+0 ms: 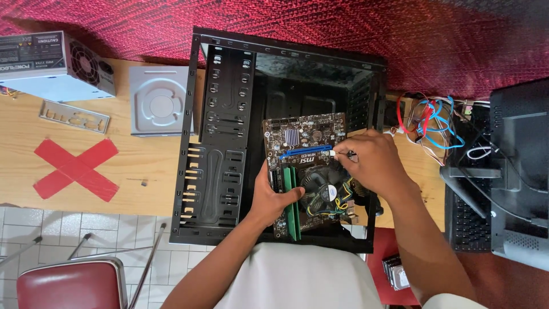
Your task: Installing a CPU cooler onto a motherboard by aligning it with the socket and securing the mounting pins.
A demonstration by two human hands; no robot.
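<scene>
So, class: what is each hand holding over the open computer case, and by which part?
The left hand grips the motherboard by its left edge, beside the green memory sticks. The right hand pinches a small connector at its end.

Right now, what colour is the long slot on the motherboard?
Blue slot, beside the right hand; head view.

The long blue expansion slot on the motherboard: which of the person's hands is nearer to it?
Right. The right hand pinches a small connector at the long blue expansion slot's end; the left hand grips the motherboard's edge below it.
</scene>
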